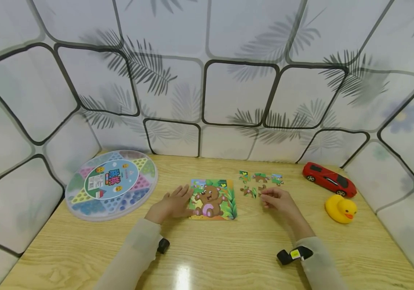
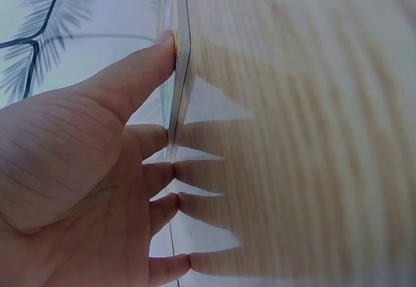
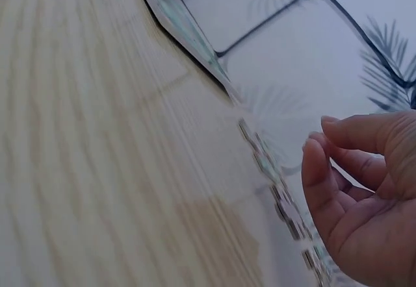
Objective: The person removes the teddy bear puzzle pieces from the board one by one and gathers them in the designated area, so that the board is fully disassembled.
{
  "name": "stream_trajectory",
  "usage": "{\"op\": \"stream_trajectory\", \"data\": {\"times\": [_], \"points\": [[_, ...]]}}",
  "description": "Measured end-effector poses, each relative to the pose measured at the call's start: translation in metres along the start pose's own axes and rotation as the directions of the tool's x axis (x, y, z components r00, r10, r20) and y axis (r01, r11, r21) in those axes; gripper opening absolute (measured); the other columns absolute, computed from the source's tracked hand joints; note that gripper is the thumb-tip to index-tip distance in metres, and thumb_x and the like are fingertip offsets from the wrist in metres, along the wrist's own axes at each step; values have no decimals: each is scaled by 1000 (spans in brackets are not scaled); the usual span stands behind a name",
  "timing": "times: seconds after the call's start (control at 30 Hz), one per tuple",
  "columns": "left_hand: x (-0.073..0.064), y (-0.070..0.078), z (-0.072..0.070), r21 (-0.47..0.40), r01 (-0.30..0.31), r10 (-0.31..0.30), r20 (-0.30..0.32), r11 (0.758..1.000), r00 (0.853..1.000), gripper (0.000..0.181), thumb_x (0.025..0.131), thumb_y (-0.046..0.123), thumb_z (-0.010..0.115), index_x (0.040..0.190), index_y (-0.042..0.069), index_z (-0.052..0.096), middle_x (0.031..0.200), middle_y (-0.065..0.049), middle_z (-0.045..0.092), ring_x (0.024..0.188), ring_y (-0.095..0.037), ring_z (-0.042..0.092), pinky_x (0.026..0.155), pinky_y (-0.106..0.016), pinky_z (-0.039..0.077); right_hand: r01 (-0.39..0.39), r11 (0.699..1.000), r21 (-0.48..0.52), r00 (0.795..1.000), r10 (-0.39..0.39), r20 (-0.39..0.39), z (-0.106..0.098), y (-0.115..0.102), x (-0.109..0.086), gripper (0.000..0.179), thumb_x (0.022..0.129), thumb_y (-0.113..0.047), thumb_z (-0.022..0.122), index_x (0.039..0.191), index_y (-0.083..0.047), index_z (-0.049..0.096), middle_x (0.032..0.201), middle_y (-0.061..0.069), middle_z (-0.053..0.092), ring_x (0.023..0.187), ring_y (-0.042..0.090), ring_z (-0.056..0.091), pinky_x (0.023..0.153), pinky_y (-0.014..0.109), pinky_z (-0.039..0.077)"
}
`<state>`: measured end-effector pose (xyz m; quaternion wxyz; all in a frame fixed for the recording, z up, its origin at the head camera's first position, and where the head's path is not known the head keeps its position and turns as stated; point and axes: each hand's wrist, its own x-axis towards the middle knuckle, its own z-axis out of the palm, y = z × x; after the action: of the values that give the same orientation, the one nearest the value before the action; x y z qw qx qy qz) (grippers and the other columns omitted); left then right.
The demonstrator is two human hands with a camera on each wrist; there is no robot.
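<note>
- Head view: your loose puzzle pieces (image 1: 261, 177) lie in two rough rows just right of the bear picture board (image 1: 212, 201), with a narrow strip between. Your right hand (image 1: 278, 199) is nearer, at the lower right piece (image 1: 262, 188), which it partly covers.
- Your right thumb and finger come together there; you cannot tell from either view whether they pinch that piece.
- Your left hand (image 1: 172, 205) lies against the board's left edge, fingers straight and spread, thumb touching its near corner, gripping nothing.
- The board lies flat and square to you; which side is longer is hard to judge at this slant.
- Beneath everything runs a wood-grain surface (image 1: 225, 253), with a glare at its near edge.
- Left of your hands sits a round game board (image 1: 111, 186); to the right, a red toy car (image 1: 329, 180) behind a yellow duck (image 1: 340, 209).
- Leaf-patterned walls (image 1: 177, 88) close the surface in.
</note>
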<state>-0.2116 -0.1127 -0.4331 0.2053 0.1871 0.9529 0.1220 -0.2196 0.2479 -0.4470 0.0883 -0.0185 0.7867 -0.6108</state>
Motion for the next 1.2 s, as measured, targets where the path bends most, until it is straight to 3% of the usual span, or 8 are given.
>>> {"op": "stream_trajectory", "data": {"times": [0.23,0.43,0.57,0.97,1.2], "points": [[0,0,1,8,5,-5,0,1000,1000,83,92,54,50,153,11,14,158,-12,4,144,-32,5,109,-61,13,32,999,-31,991,-28,133,26,-5,1,34,92,-6,60,117,16,52,88,10,62,72,13,60,66,26,53],[0,0,0,7,4,-4,3,1000,1000,83,92,54,50,153,10,14,158,-12,4,144,-32,5,109,-61,14,74,996,-59,952,-53,300,46,-3,2,36,93,-9,60,118,15,53,87,6,62,70,12,59,65,27,54],[0,0,0,16,9,-9,5,1000,1000,83,92,54,50,153,10,14,158,-13,5,144,-32,6,109,-61,14,111,989,-98,932,-69,356,58,-5,1,35,92,-8,61,117,14,54,87,7,62,68,13,60,62,28,54],[1,0,0,21,12,-12,2,1000,1000,83,92,54,51,153,10,15,158,-13,6,144,-32,6,109,-62,14,123,972,-200,941,-50,334,73,-6,5,36,90,-8,64,118,12,55,78,3,58,60,12,56,55,25,50],[2,-1,0,5,17,-17,10,1000,1000,83,92,53,51,153,10,15,158,-12,5,144,-32,5,109,-62,13,183,938,-296,946,-85,314,80,-7,6,32,85,-9,70,112,5,59,69,2,53,53,11,49,49,23,44]]}}
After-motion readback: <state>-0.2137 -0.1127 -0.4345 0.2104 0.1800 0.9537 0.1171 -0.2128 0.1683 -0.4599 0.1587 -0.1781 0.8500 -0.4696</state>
